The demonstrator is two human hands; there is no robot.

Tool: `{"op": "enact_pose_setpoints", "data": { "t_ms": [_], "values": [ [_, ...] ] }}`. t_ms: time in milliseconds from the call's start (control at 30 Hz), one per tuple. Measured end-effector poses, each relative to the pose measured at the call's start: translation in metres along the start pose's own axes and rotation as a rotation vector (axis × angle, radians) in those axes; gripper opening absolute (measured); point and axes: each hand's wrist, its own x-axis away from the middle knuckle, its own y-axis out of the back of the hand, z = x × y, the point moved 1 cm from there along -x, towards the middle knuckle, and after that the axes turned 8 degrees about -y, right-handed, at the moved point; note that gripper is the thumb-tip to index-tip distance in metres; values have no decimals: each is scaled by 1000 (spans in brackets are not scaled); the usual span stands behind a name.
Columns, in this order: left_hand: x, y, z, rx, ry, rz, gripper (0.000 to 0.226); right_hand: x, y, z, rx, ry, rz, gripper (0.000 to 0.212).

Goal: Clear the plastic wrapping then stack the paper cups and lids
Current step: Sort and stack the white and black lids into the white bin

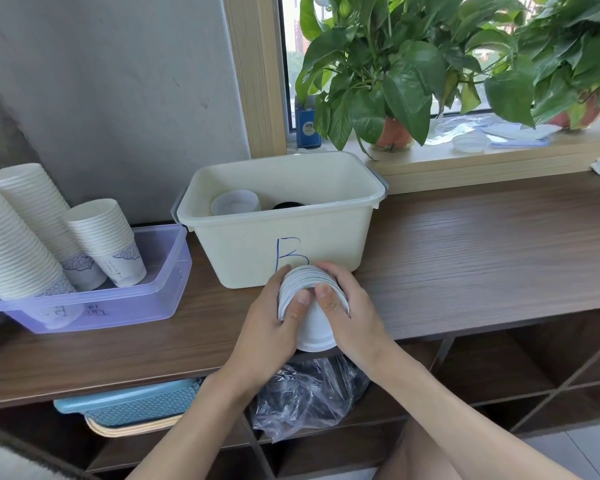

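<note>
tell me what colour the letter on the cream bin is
Blue: a handwritten B on the front of the bin, clearest in the head view.

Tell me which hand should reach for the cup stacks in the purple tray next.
Left, probably. Both hands hold the lid stack, but the purple tray with the cup stacks lies on the side of the left hand; the right hand would have to cross over.

A white stack of lids (310, 289) lies on its side, gripped between left hand (267, 317) and right hand (355, 313) at the counter (465, 254) edge, as three nested columns of paper cups (21, 237) lean in a purple tub (118, 306) and crumpled clear plastic wrapping (305, 396) sits below.
</note>
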Motion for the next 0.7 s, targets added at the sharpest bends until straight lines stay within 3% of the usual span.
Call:
{"op": "enact_pose_setpoints", "data": {
  "t_ms": [133,267,500,700],
  "values": [
    [0,-1,3,-32,1,-61,64,1,1,4,-4,-54,55,62],
    [2,-2,3,-88,-16,-93,80,0,1,3,-33,-77,73,70],
    [3,-6,5,-147,-39,-135,77,0,-2,5,-74,-51,73,38],
    [4,-7,7,-181,-39,-156,64,0,-3,6,-57,-26,68,35]
  ]
}}
